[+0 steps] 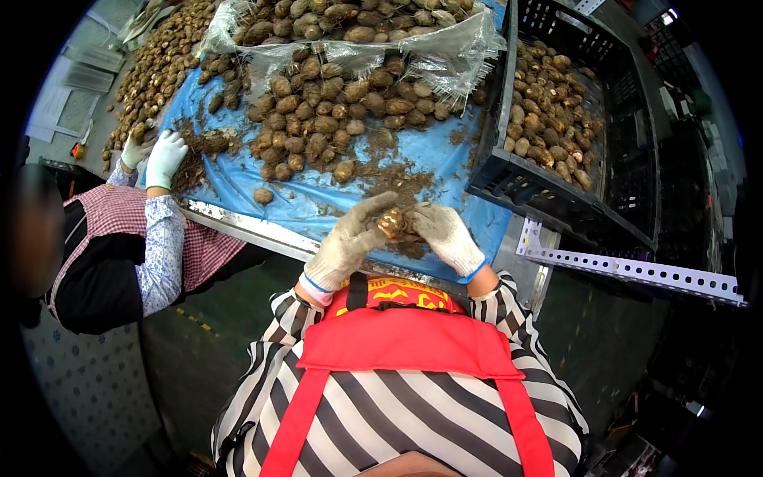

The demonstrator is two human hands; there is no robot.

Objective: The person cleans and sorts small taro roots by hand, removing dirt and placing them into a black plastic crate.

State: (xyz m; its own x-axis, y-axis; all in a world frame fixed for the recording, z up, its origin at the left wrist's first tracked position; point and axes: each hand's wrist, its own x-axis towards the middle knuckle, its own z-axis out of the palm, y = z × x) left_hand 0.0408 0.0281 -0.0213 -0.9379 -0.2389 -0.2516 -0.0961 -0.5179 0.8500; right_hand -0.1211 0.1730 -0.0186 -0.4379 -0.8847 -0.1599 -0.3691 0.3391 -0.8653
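My left hand (pixel 353 238), in a soiled white knit glove, holds a brown taro corm (pixel 390 223) with pale patches between thumb and fingers, over the near edge of the table. Against the right side of that corm are the fingertips of my right hand (pixel 444 232), gloved the same way; whether they pinch a loose piece of its husk cannot be told. Beyond both hands, a heap of hairy taro corms (pixel 322 113) lies on a blue plastic sheet (pixel 417 155), with dark fibrous scraps (pixel 399 179) scattered about it. One single corm (pixel 263 195) rests left of my left hand.
A black plastic crate (pixel 495 161) with corms stands at the right, beside a perforated metal bar (pixel 632 268). A torn clear plastic sack (pixel 369 53) holds more corms at the back. At the left, a co-worker's gloved hands (pixel 164 158) are near another corm pile (pixel 161 65).
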